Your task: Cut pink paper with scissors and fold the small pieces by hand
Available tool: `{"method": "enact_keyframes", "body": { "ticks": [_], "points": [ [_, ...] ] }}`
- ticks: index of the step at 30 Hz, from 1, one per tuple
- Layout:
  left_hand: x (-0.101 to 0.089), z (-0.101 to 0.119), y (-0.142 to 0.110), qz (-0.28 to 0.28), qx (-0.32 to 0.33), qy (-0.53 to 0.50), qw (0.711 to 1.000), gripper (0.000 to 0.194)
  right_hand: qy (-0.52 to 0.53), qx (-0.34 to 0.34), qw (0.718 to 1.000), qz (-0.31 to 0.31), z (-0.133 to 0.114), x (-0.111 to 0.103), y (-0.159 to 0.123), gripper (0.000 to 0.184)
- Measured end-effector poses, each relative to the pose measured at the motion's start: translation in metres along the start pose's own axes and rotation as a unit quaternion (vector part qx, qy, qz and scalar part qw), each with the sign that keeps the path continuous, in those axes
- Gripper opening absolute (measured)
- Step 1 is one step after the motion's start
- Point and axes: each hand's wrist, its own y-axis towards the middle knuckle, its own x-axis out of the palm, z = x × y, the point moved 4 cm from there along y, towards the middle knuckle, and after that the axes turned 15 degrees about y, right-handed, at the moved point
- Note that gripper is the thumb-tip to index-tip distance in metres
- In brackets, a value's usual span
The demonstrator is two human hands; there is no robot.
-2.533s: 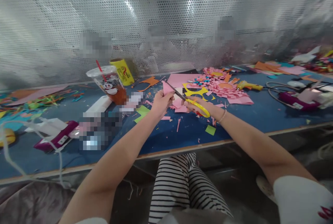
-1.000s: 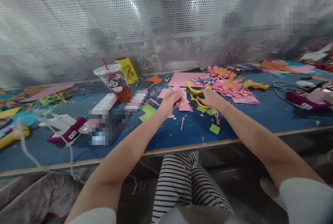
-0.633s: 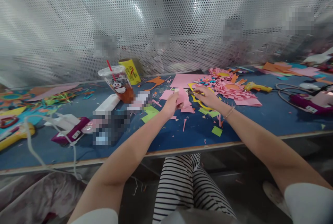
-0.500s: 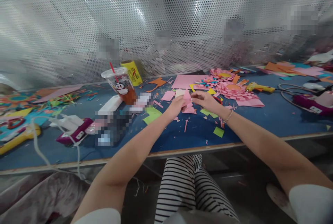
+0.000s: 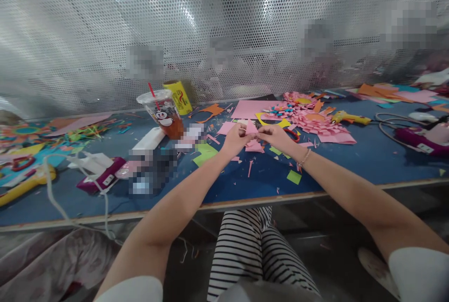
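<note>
In the head view, pinching pink paper [image 5: 251, 127] between the fingertips of the left hand [image 5: 235, 139] and of the right hand [image 5: 279, 138], towards its lower end, over pink pieces [image 5: 254, 147] lying on the blue worktop [image 5: 228, 185]. Best to press lightly and evenly with both thumbs, lining up the edges before firming any crease, since likely to bend or tear under uneven pull. Worth keeping both wrists steady.

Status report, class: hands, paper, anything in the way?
Left hand, right hand: both pinching pink paper. Scraps strewn on table. Nothing seen blocking either.
</note>
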Motion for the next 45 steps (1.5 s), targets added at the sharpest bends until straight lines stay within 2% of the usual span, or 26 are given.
{"method": "enact_keyframes", "body": {
  "ticks": [4,7,11,16,19,26,30,34,37,45],
  "points": [
    [-0.006,0.006,0.000,0.039,0.060,0.083,0.994,0.025,-0.009,-0.015,1.000,0.019,-0.002,-0.004,0.000,0.022],
    [-0.009,0.010,0.000,0.068,0.070,0.122,0.988,0.020,-0.006,-0.020,0.999,0.038,-0.002,-0.005,0.000,0.022],
    [-0.006,0.013,-0.001,0.044,0.083,0.133,0.987,0.016,-0.012,-0.018,0.999,0.043,-0.001,-0.006,0.000,0.022],
    [-0.001,0.019,-0.005,0.020,0.101,0.170,0.980,0.024,-0.029,-0.022,0.998,0.047,-0.001,-0.006,0.000,0.023],
    [0.003,0.021,-0.007,0.002,0.121,0.159,0.980,0.030,-0.040,-0.031,0.998,0.043,-0.002,-0.005,0.000,0.025],
    [0.003,0.018,-0.004,-0.024,0.128,0.119,0.984,0.015,-0.030,-0.028,0.998,0.037,-0.002,-0.007,0.001,0.028],
    [0.001,0.013,0.001,-0.049,0.108,0.064,0.991,0.013,-0.023,-0.027,0.998,0.049,0.001,-0.011,0.002,0.027],
    [-0.002,0.001,0.006,-0.029,0.041,0.035,0.998,0.015,-0.002,-0.007,0.998,0.065,0.000,-0.010,0.003,0.022],
    [-0.002,-0.003,0.007,-0.035,0.020,0.030,0.999,0.019,0.033,-0.008,0.998,0.058,0.000,-0.006,0.003,0.020],
    [0.003,0.006,0.000,-0.040,-0.008,-0.063,0.997,0.031,0.030,-0.021,0.998,0.050,-0.001,-0.004,0.004,0.012]
  ]
}}
